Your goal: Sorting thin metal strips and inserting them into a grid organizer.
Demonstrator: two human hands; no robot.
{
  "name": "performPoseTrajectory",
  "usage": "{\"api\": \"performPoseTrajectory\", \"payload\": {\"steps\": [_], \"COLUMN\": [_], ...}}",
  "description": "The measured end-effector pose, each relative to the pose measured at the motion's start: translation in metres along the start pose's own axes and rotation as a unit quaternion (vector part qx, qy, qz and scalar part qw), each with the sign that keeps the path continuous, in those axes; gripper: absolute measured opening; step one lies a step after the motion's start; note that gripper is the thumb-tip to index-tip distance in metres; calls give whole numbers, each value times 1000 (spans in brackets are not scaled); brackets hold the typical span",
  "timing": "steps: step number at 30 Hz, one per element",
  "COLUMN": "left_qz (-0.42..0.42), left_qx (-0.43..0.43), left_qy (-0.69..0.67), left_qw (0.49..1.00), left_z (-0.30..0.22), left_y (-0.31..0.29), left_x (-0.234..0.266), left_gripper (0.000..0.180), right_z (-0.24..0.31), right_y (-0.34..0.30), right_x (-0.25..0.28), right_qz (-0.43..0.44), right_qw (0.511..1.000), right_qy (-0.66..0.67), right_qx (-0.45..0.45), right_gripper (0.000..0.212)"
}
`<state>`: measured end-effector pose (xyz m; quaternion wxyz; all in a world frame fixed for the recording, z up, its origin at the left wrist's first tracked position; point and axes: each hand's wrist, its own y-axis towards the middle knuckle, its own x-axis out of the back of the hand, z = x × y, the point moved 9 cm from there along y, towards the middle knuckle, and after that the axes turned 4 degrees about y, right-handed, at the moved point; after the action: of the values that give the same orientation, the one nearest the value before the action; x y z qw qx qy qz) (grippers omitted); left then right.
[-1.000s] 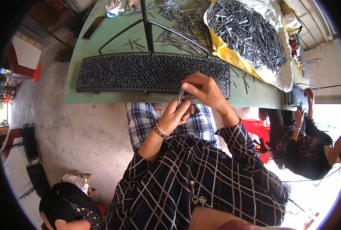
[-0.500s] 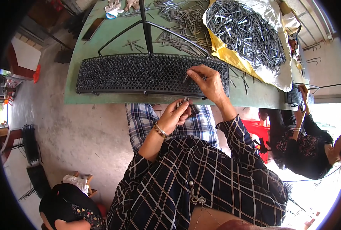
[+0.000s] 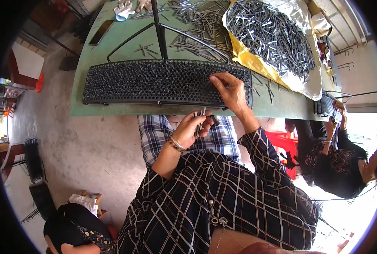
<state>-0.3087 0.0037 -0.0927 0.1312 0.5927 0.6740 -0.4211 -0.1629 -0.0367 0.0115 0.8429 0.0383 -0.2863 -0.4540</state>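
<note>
A long, black perforated rack with a wire frame lies along the near edge of the green table; many of its holes have thin dark strips in them. Over its right part is my right hand, thumb and fingertips pinched at the holes. Whatever small piece is between those fingertips is too dark to make out. Below the table edge, in front of my lap, my left hand is closed around several thin metal strips, which stick up past the thumb.
A yellow-and-white sack heaped with metal strips lies open at the back right. Loose strips cover the table behind the rack. A phone and gloves lie at the far left. To the right, a co-worker handles another rack.
My left fingers have shifted on the metal strips, so more of their length shows. My right hand has moved very slightly right and stays pinched over the rack.
</note>
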Motion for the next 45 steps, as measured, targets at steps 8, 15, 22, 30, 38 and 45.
{"api": "performPoseTrajectory", "payload": {"steps": [8, 15, 22, 30, 38, 45], "left_qz": [-23, -15, 0, 37, 43, 40], "left_qx": [23, 9, -21, -40, -47, -48], "left_qy": [16, 12, -11, -13, -19, -16], "left_qw": [999, 1000, 1000, 998, 998, 998], "left_z": [3, 5, -1, -4, -2, -4], "left_y": [-1, 2, 1, 0, 0, -2], "left_x": [6, 7, 2, -1, -2, -3], "left_gripper": [24, 26, 28, 27, 26, 25], "right_z": [7, 9, 15, 18, 12, 13], "right_y": [-5, -19, -22, -21, -25, -26], "right_x": [-3, 7, 3, 5, 9, 5], "right_qz": [27, -77, -73, -75, -100, -90], "right_qw": [1000, 995, 994, 992, 993, 993], "right_qy": [-9, -53, -71, -89, -54, -75], "right_qx": [-1, -19, 26, 47, 20, 28], "right_gripper": [16, 15, 13, 12, 12, 12]}}
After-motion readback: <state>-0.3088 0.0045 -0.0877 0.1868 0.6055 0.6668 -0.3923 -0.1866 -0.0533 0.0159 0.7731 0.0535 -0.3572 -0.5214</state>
